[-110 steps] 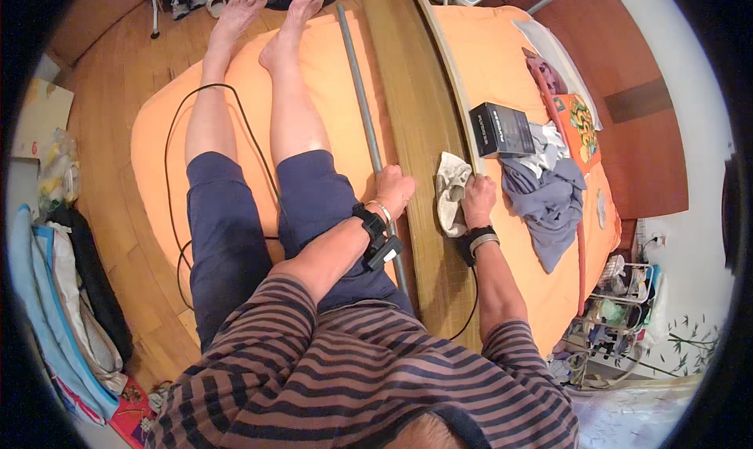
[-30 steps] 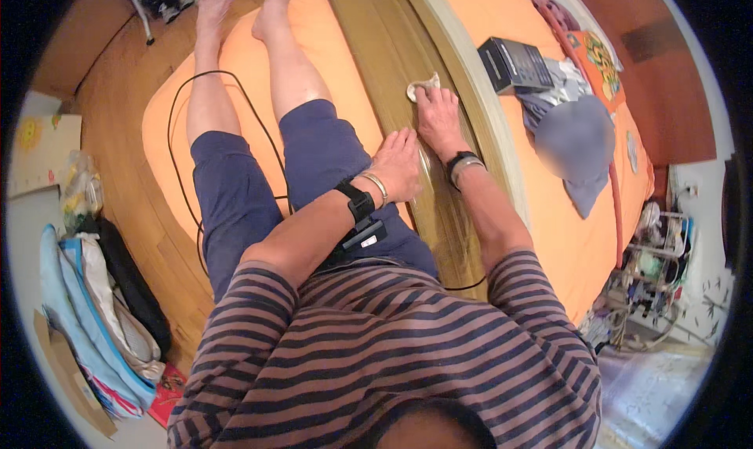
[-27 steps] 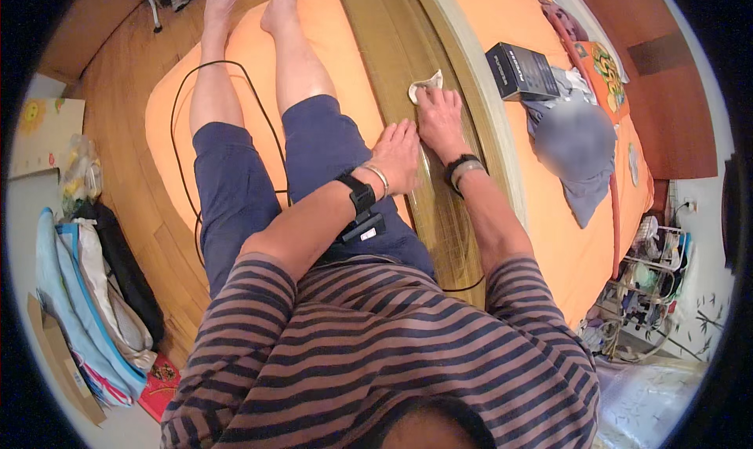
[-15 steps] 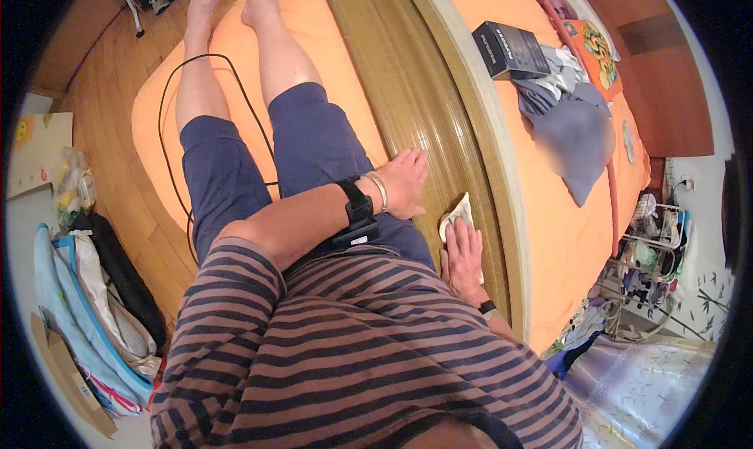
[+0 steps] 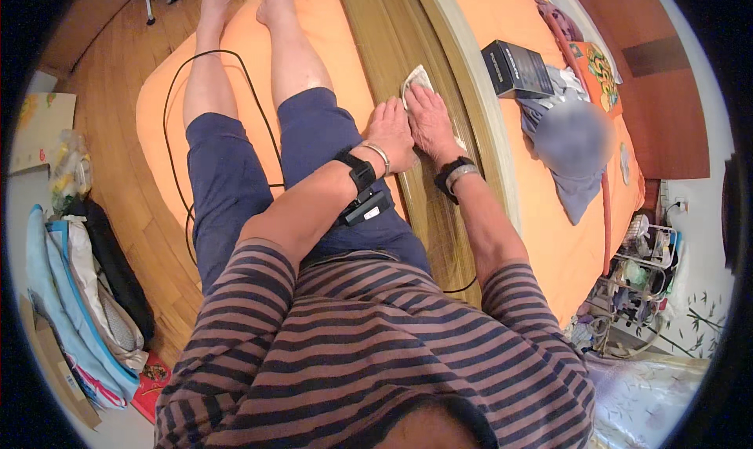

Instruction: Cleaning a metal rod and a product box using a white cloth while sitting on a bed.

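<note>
Between my legs and the right part of the orange bedding runs a long, glossy brown-gold folded mat (image 5: 376,25), which looks like bamboo. My right hand (image 5: 431,123) presses a pale patterned cloth (image 5: 418,78) against the mat. Part of the cloth pokes out past the fingertips, and the rest is hidden under the palm. Close beside it, my left hand (image 5: 392,133) lies flat at the mat's left edge, fingers stretched out and holding nothing. The two hands almost touch, or just touch; I cannot tell which.
My legs stretch over the orange bedding (image 5: 169,80) with a black cable (image 5: 166,143) looped around them. To the right are a black box (image 5: 514,69), grey-blue clothing (image 5: 576,190) and an orange patterned item (image 5: 598,76). A wire rack (image 5: 643,269) stands beyond the bed.
My right hand has slid the cloth forward along the mat, away from my body, and now lies beside my left hand. My left hand has shifted slightly left.
</note>
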